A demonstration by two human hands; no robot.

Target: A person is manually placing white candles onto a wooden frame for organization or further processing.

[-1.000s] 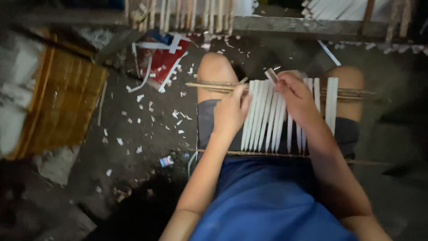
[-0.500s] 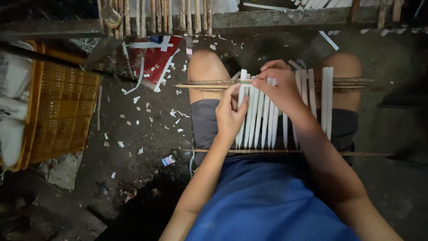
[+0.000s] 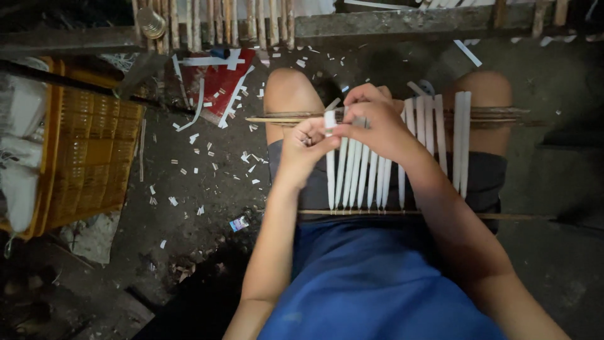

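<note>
While both hands (image 3: 371, 123) pinch one white strip (image 3: 330, 160), fingers hide its top

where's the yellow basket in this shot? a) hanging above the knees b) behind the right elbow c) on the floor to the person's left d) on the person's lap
c: the yellow basket stands on the littered floor at the left edge, apart from the lap, where both hands work on the white strips.
</note>
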